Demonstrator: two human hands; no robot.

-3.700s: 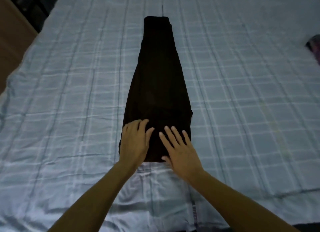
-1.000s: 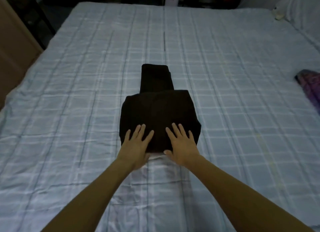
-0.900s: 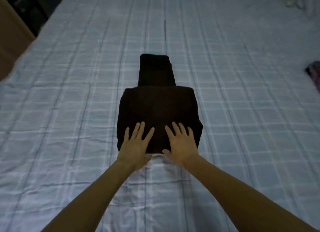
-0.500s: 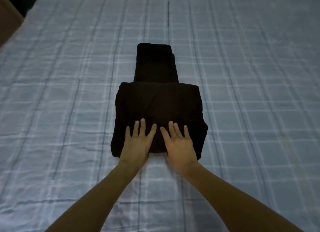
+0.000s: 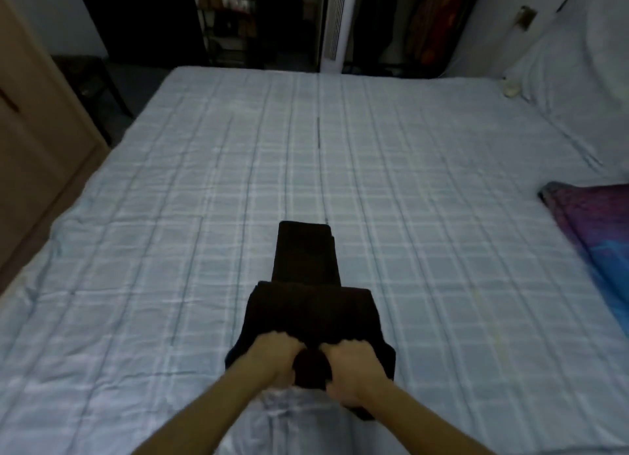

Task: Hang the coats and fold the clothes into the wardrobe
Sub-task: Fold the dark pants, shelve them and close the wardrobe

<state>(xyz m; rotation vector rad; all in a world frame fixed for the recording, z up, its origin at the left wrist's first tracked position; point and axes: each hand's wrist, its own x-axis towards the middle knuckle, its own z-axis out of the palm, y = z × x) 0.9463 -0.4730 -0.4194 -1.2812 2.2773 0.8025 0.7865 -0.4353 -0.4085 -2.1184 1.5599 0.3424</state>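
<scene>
Black garment (image 5: 308,305) lies part-folded on the bed (image 5: 425,168), towards its near side, long axis running straight away from you, narrow end farthest. Your left hand (image 5: 272,354) and right hand (image 5: 354,364) both clench its near edge, side by side, equally close. Judged next: carry that edge forward along the axis.

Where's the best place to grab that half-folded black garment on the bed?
Probably its thick near edge, coming from the near side: the black garment is doubled over there, and the left hand and right hand grip it there. The narrow far end would likely trail.
</scene>
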